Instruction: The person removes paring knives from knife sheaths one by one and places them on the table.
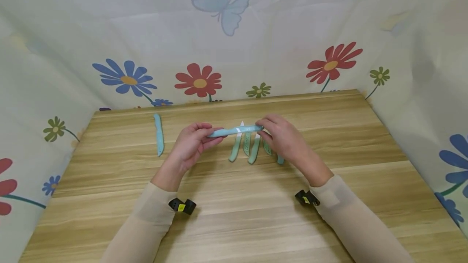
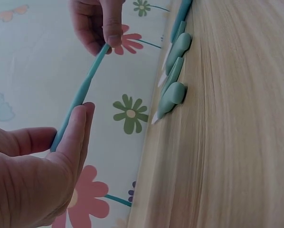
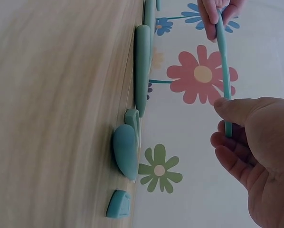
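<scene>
Currently, a blue knife (image 1: 228,132) spans the 2 hands above the table (image 1: 234,222). The left hand (image 1: 193,141) pinches 1 end, the right hand (image 1: 281,135) the other, presumably for steadiness. 2 green knives (image 1: 235,148) lie roughly parallel, probably spaced for separate access.

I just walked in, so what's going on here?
A person holds a light-blue paring knife above the table: the left hand grips its handle, the right hand pinches the end of its sheath. I can't tell whether the sheath is fully on. On the table lie two green knives, their white blades bare, and two green sheaths, with a blue handle partly hidden by the right hand. Another light-blue knife lies off to the left.
</scene>
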A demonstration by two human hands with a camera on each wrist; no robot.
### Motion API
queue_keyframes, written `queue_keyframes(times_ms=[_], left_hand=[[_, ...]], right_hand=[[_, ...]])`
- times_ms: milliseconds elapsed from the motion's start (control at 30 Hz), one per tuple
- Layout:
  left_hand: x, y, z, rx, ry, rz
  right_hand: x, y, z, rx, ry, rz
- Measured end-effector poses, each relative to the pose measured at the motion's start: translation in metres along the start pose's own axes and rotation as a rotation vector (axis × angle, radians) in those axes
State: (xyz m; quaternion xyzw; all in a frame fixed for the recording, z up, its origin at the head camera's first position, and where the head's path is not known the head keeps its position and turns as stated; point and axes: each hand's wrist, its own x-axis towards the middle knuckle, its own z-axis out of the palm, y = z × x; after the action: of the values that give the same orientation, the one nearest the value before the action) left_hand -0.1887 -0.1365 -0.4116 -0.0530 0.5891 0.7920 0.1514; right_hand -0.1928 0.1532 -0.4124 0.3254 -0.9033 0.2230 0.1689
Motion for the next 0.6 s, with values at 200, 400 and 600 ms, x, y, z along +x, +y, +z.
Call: queue_keyframes(times_ms=[200,400,600], left_hand=[[-0.002,0.0025,0.0004,0.03,0.0,0.02],[-0.0043,0.0031,0.0021,0.105,-0.008,0.073],[-0.0076,0.0045,0.0045,0.206,-0.003,0.136]], right_hand=[[0.0004,0.0003,-0.0006,-0.004,0.016,-0.022],[0.0001,0.001,-0.0001,-0.005,0.04,-0.046],[0.0004,0.0005,0.0015,-0.003,0.059,-0.054]])
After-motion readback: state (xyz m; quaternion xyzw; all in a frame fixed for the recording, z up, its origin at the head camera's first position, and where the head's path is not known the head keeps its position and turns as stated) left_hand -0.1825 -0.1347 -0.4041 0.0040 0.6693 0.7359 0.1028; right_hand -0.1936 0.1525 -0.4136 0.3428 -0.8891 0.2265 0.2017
